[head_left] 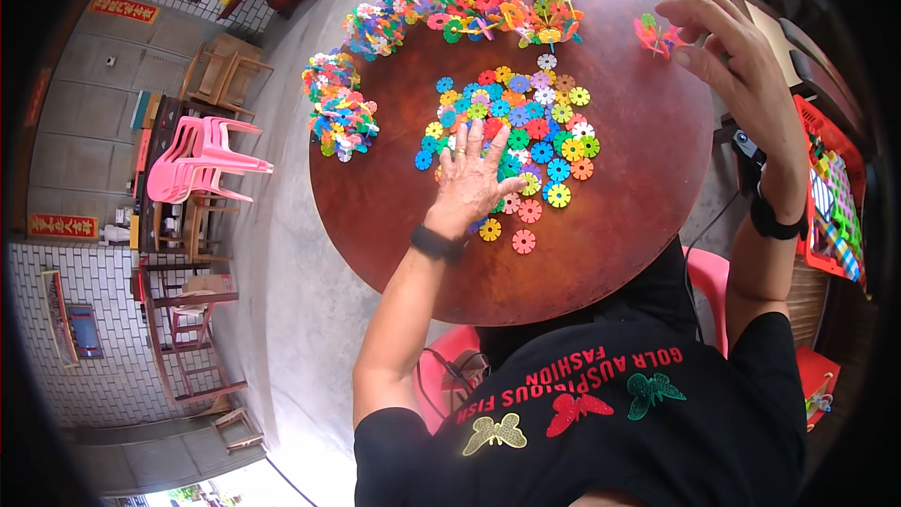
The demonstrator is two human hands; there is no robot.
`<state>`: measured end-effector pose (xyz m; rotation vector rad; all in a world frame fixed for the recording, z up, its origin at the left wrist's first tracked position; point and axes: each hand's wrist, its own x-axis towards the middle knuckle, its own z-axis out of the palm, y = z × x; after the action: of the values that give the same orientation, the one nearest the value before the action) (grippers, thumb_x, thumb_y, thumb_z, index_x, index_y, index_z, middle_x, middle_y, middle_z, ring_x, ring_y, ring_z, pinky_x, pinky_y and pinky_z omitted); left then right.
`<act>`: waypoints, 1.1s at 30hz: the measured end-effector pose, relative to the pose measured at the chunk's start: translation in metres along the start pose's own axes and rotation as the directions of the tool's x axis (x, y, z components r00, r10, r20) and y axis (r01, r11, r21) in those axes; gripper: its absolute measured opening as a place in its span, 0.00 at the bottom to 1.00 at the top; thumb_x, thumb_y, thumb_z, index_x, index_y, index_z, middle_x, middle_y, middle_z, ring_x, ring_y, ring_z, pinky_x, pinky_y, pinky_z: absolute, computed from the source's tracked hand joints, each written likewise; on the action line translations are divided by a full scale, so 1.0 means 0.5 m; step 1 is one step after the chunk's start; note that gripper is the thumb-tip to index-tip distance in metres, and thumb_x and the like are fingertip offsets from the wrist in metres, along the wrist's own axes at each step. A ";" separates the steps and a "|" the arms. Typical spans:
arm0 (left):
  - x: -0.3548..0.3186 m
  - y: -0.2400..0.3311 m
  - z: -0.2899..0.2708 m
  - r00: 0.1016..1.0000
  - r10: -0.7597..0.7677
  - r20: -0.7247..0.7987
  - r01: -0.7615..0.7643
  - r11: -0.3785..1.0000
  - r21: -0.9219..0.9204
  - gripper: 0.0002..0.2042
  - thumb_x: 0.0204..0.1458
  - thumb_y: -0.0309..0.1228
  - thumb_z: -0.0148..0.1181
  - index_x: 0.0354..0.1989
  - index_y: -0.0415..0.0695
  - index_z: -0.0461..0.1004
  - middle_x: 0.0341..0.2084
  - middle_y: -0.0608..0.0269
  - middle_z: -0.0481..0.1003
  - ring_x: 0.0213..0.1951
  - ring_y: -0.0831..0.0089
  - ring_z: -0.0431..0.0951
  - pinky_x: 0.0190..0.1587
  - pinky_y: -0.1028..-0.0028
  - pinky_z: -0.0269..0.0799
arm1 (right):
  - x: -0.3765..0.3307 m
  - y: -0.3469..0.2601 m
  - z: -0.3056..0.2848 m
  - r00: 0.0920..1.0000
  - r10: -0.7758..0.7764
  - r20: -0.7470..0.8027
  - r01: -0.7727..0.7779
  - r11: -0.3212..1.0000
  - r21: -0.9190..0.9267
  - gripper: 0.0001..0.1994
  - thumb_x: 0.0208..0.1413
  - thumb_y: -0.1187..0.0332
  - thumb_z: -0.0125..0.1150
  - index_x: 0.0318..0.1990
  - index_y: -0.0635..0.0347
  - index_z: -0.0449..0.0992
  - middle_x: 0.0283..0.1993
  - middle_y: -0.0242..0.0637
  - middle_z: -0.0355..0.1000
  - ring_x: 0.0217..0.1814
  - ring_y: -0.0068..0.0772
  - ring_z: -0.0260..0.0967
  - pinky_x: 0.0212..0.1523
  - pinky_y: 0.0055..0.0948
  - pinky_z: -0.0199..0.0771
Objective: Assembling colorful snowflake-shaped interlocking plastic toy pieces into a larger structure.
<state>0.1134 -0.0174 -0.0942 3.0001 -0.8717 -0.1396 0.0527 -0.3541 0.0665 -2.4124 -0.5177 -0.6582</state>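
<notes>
My left hand (474, 183) lies open, fingers spread, on a loose pile of notched plastic snowflake discs (558, 170) in many colours. Some discs are hidden under its fingers and palm. At the table's far right, my right hand (723, 52) is raised, with thumb and fingers apart. Just beside its fingertips is a small red and pink cluster of joined discs (654, 36); whether a finger touches it I cannot tell. All of this is on a round brown table (413, 258).
Larger joined clusters (343, 122) of coloured discs curve along the table's left and far edge. A red basket (826, 197) with colourful things stands at the right. Stacked pink plastic chairs (202, 160) and wooden chairs (225, 75) line the left side.
</notes>
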 end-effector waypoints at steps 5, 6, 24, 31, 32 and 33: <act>0.036 -0.030 -0.008 0.994 -0.081 0.071 0.086 0.994 -0.068 0.39 0.49 0.57 0.57 0.69 0.59 0.51 0.67 0.46 0.48 0.68 0.48 0.46 0.63 0.46 0.45 | -0.007 0.021 -0.004 0.999 0.014 0.040 -0.015 0.999 0.030 0.15 0.53 0.66 0.59 0.46 0.63 0.72 0.38 0.32 0.66 0.37 0.25 0.63 0.34 0.23 0.61; 0.045 -0.035 -0.019 0.996 -0.068 0.058 0.071 0.996 -0.058 0.38 0.49 0.53 0.60 0.67 0.56 0.54 0.65 0.46 0.53 0.65 0.49 0.53 0.61 0.47 0.50 | -0.006 0.021 -0.003 0.999 0.012 0.038 -0.014 0.999 0.032 0.15 0.53 0.66 0.59 0.46 0.63 0.72 0.38 0.32 0.66 0.37 0.25 0.63 0.34 0.23 0.61; 0.390 0.082 -0.060 0.986 -0.161 -0.040 0.090 0.722 -0.686 0.21 0.46 0.36 0.62 0.49 0.44 0.74 0.41 0.45 0.77 0.47 0.54 0.77 0.49 0.63 0.71 | -0.011 0.028 -0.017 0.998 -0.062 0.034 0.056 0.988 0.145 0.11 0.49 0.74 0.58 0.41 0.63 0.71 0.29 0.43 0.68 0.29 0.40 0.67 0.31 0.32 0.68; 0.310 0.085 -0.082 0.923 -0.258 -0.285 -0.010 0.725 -0.688 0.15 0.47 0.37 0.64 0.42 0.45 0.78 0.28 0.58 0.80 0.31 0.69 0.78 0.35 0.69 0.71 | -0.007 0.010 -0.003 0.991 -0.116 0.059 0.110 0.989 0.095 0.10 0.48 0.71 0.57 0.39 0.63 0.70 0.29 0.44 0.68 0.32 0.45 0.69 0.34 0.37 0.68; 0.280 0.076 -0.081 0.914 -0.222 -0.340 -0.101 0.687 -0.719 0.13 0.47 0.36 0.63 0.40 0.43 0.78 0.27 0.60 0.80 0.30 0.72 0.78 0.34 0.71 0.71 | -0.003 0.013 0.009 0.991 -0.123 0.059 0.117 0.989 0.095 0.10 0.48 0.71 0.57 0.39 0.63 0.70 0.29 0.44 0.68 0.32 0.45 0.69 0.34 0.37 0.68; 0.247 0.059 -0.079 0.900 -0.223 -0.374 -0.127 0.687 -0.715 0.10 0.49 0.33 0.63 0.37 0.42 0.77 0.27 0.60 0.80 0.29 0.74 0.78 0.33 0.73 0.70 | 0.006 0.016 0.030 0.995 -0.081 0.051 0.076 0.993 0.094 0.11 0.49 0.70 0.57 0.41 0.62 0.70 0.30 0.45 0.68 0.33 0.45 0.69 0.36 0.37 0.68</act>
<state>0.2049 -0.1089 -0.0638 2.1544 -0.5041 0.1555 0.0640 -0.3504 0.0541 -2.3388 -0.6544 -0.5893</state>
